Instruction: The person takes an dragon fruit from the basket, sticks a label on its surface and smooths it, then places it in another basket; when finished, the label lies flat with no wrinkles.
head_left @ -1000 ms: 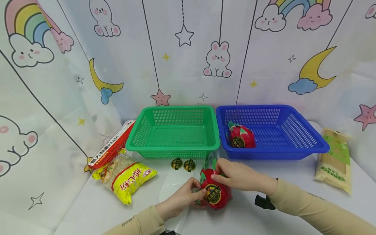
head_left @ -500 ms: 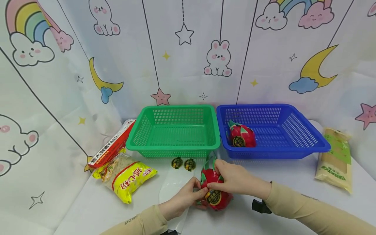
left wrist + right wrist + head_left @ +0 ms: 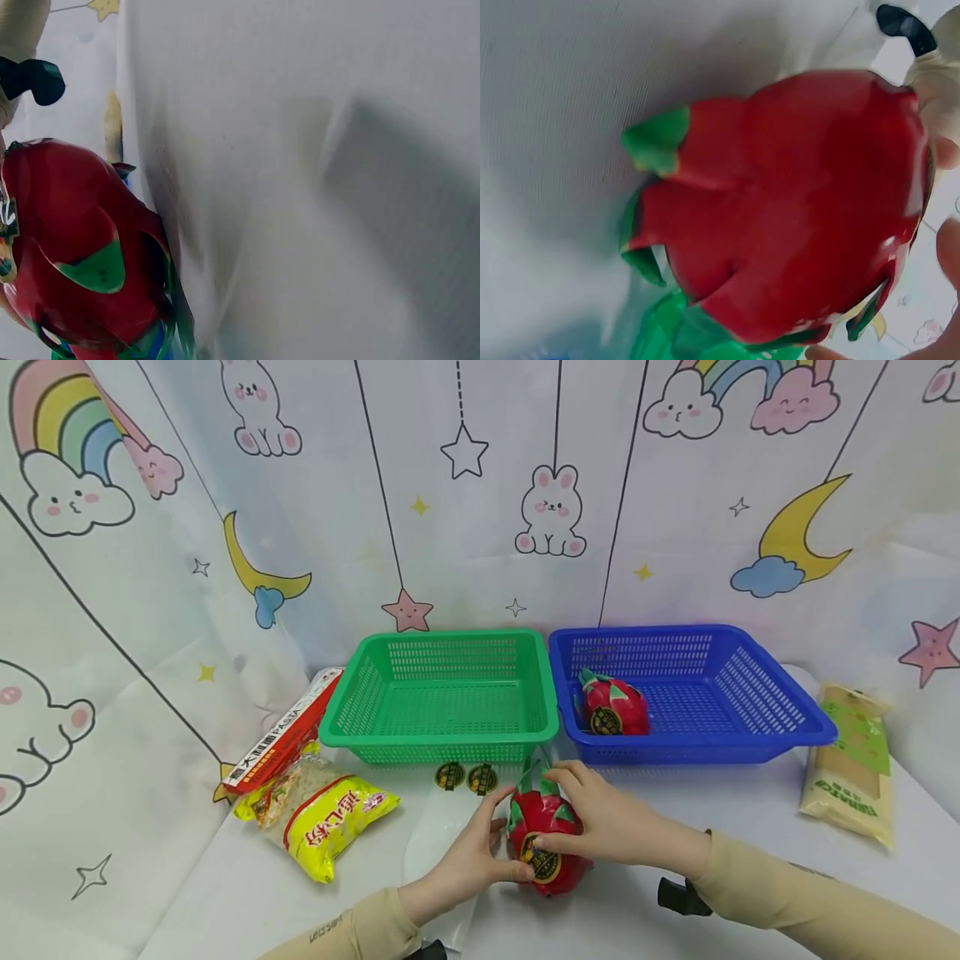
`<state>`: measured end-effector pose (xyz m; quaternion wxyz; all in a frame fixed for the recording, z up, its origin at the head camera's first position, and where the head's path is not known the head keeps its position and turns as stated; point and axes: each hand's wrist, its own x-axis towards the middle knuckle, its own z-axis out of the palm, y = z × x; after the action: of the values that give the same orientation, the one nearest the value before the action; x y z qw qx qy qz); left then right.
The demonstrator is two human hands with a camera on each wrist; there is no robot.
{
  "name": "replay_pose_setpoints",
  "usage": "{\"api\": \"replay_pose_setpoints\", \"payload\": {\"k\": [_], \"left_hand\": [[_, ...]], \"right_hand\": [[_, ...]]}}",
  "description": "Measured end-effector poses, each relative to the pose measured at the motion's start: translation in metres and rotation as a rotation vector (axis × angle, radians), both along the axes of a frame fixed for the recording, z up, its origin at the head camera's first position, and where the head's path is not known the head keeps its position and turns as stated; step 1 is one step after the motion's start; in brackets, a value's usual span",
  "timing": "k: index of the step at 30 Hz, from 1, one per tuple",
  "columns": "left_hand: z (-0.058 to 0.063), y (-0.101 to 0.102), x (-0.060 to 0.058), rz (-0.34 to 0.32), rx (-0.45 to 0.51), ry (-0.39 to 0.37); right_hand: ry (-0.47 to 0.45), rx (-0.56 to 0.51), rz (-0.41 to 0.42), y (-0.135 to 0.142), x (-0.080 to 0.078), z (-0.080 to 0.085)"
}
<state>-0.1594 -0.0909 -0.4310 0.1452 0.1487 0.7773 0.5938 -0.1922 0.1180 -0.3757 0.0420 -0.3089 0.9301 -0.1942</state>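
Observation:
A red dragon fruit [image 3: 536,814] with green leaf tips stands between both hands, in front of the baskets. On its near side is a round black-and-gold sticker [image 3: 546,863]. My left hand [image 3: 467,858] holds the fruit from the left, thumb at the sticker's lower edge and fingers round the far side. From the right, my right hand [image 3: 611,818] grips its upper part, with the thumb lying on the sticker. The left wrist view shows the fruit [image 3: 82,210] and a sliver of the sticker. Close up in the right wrist view, the fruit [image 3: 802,195] hides most of both hands.
A whitish sheet [image 3: 435,835] with two round stickers [image 3: 450,776] lies left of the fruit. Behind stand a green basket [image 3: 438,741] and a blue basket [image 3: 697,745] holding another dragon fruit [image 3: 618,703]. A yellow bag [image 3: 330,818], a pasta box [image 3: 285,731] and a beige packet [image 3: 847,777] flank them.
My left hand's fingers have opened out from near the sticker's edge and moved up round the fruit's left side. The right thumb has shifted down onto the sticker.

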Motion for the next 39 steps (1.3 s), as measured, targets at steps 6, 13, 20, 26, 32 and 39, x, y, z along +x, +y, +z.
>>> {"api": "replay_pose_setpoints", "payload": {"k": [6, 13, 20, 26, 32, 39], "left_hand": [[-0.002, 0.005, -0.005, -0.056, -0.218, 0.200], [-0.002, 0.004, -0.006, -0.087, -0.263, 0.223], [0.002, -0.004, -0.012, -0.124, -0.239, 0.211], [-0.001, -0.004, -0.012, -0.126, -0.213, 0.213], [-0.004, -0.004, -0.014, -0.096, -0.195, 0.228], [0.002, -0.004, -0.018, -0.097, -0.108, 0.106]], "right_hand": [[-0.038, 0.038, 0.103, 0.003, 0.003, -0.003], [-0.099, 0.012, 0.096, 0.004, 0.003, -0.005], [-0.149, -0.012, 0.078, 0.006, 0.000, -0.003], [-0.162, -0.043, 0.075, 0.009, -0.002, -0.004], [-0.178, -0.065, 0.062, 0.008, -0.003, -0.006], [-0.133, -0.094, 0.019, 0.002, -0.001, -0.010]]}}
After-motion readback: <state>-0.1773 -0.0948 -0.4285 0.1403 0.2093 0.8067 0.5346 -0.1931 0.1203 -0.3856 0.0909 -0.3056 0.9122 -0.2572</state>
